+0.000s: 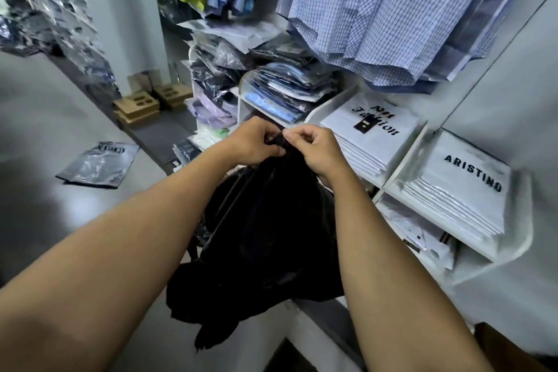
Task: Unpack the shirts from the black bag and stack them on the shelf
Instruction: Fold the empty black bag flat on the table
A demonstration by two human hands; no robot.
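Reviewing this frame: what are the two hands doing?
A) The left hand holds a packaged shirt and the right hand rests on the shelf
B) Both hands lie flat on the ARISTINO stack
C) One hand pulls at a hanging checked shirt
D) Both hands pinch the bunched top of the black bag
D: the left hand and the right hand meet at the gathered top of the black bag, fingers curled and pinching it; neither holds a shirt.

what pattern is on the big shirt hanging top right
A fine blue and white check on the hanging shirt, clearest in the head view.
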